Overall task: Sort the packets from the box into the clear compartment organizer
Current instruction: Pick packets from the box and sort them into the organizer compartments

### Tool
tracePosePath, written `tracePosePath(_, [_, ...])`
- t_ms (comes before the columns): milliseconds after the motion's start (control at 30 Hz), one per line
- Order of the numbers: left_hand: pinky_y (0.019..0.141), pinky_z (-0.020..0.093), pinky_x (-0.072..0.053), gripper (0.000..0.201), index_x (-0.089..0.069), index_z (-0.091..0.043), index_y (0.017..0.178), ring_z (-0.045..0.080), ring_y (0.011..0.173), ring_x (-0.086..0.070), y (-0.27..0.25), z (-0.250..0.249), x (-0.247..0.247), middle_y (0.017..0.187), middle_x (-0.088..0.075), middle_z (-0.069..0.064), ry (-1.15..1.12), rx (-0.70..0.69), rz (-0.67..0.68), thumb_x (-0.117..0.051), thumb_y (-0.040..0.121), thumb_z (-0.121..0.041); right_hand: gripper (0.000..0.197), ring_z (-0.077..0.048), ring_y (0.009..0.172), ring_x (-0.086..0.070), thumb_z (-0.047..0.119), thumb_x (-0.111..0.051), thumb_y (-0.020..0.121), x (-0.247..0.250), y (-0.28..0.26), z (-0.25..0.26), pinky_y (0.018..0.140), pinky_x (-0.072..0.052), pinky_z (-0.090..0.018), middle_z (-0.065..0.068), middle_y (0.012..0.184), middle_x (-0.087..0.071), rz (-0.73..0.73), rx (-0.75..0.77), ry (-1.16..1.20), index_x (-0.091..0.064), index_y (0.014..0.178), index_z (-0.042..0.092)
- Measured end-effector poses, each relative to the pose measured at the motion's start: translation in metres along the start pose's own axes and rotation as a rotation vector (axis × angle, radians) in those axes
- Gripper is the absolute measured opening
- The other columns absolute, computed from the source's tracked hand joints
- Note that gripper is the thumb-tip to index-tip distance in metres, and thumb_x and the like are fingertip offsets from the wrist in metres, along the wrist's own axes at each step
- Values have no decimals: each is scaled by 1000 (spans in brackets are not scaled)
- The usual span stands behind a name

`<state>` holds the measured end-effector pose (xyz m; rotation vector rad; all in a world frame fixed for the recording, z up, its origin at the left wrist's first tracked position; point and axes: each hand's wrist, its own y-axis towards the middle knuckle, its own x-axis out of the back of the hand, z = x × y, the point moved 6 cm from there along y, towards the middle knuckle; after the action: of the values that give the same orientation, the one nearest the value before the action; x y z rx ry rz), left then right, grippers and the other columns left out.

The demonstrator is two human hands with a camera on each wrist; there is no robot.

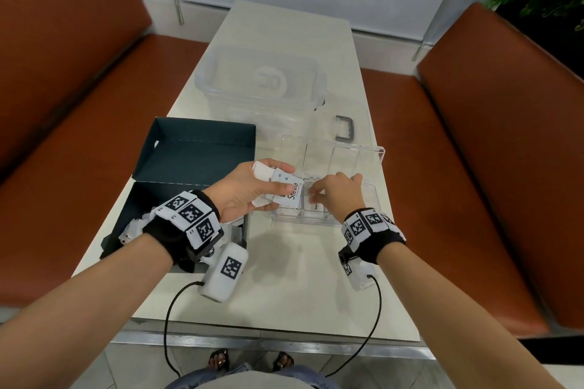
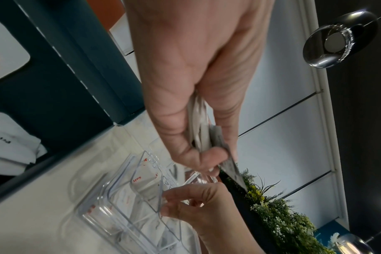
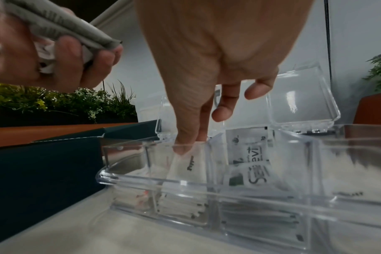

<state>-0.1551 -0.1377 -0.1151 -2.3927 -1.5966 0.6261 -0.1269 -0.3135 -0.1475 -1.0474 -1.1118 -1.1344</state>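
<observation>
My left hand (image 1: 240, 196) hovers between the dark box (image 1: 196, 155) and the clear compartment organizer (image 1: 303, 220), gripping a bunch of white packets (image 1: 286, 191); the top one reads Stevia. The same bunch (image 2: 201, 135) shows edge-on in the left wrist view. My right hand (image 1: 338, 196) reaches into a front compartment, thumb and forefinger pinching a white pepper packet (image 3: 186, 169) that stands on a stack. Stevia packets (image 3: 248, 154) fill the neighbouring compartment. The organizer's lid (image 1: 344, 161) stands open at the back. More packets (image 2: 9, 139) lie in the box.
A large clear lidded container (image 1: 259, 82) stands behind the organizer, with a grey handle (image 1: 346, 128) beside it. Orange benches (image 1: 79, 136) flank the narrow table on both sides. The table's front edge (image 1: 252, 335) is close to my body.
</observation>
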Motion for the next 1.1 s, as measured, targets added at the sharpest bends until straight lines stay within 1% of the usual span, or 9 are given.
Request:
tracePosePath(100, [62, 27, -58, 31, -69, -16, 103, 19, 84, -74, 0, 1, -1, 100, -75, 6, -3, 5, 7, -72, 79, 3, 18, -19, 99, -54, 29, -63, 90, 2, -3, -1, 75, -17, -35, 9, 100, -71, -73, 19, 12, -70, 106, 30])
tracePosePath(200, [62, 27, -59, 31, -69, -17, 102, 19, 85, -73, 0, 1, -1, 100, -75, 5, 2, 3, 8, -73, 79, 3, 13, -19, 93, -53, 24, -62, 90, 3, -5, -3, 72, -15, -34, 9, 90, -72, -108, 30, -6, -71, 96, 31])
tracePosePath(433, [59, 27, -58, 30, -70, -17, 100, 18, 80, -74, 1, 3, -2, 97, -76, 4, -21, 5, 9, -73, 78, 4, 21, -18, 102, -48, 42, -68, 84, -11, 0, 3, 85, -23, -42, 15, 96, -69, 82, 36, -231, -68, 105, 44])
tracePosePath(600, [61, 27, -58, 30, -70, -17, 100, 18, 79, -73, 2, 4, 0, 97, -76, 4, -34, 9, 3, -73, 79, 3, 10, -20, 103, -50, 41, -68, 83, -15, 6, 10, 91, -23, -49, 11, 91, -67, 144, 27, -333, -70, 92, 44])
tracePosePath(767, [62, 27, -58, 30, -70, -17, 101, 18, 80, -73, 0, 5, 1, 100, -75, 6, -52, 14, 4, -74, 78, 3, 11, -20, 103, -50, 42, -66, 85, -12, 5, 11, 93, -24, -49, 11, 91, -67, 145, 43, -317, -70, 95, 43])
tracePosePath(933, [60, 26, -58, 31, -69, -16, 102, 18, 80, -73, 0, 4, 3, 101, -75, 7, -73, 10, -3, -74, 77, 0, 17, -17, 96, -58, 33, -57, 93, 22, -9, 11, 87, -30, -39, 11, 96, -71, 40, 65, -47, -72, 100, 37])
tracePosePath(1000, [62, 26, -58, 31, -69, -17, 102, 18, 83, -73, 1, 4, 3, 105, -74, 9, -64, 5, -10, -75, 76, -1, 17, -10, 84, -64, 27, -57, 94, 43, -17, 14, 84, -45, -33, 5, 90, -73, -52, 50, 283, -73, 99, 28])
tracePosePath(1033, [63, 27, -58, 32, -69, -18, 103, 19, 85, -72, 2, 4, 3, 106, -74, 9, -51, 0, -15, -76, 76, -2, 16, -3, 73, -63, 26, -58, 94, 52, -21, 16, 77, -50, -25, 3, 84, -73, -103, 38, 480, -73, 98, 24])
tracePosePath(1100, [69, 30, -58, 34, -69, -19, 103, 21, 90, -71, 3, 3, 1, 107, -74, 9, -20, -12, -25, -79, 74, -4, 16, 4, 57, -59, 30, -58, 94, 63, -30, 22, 63, -48, -12, 5, 76, -72, -152, -5, 748, -72, 97, 24])
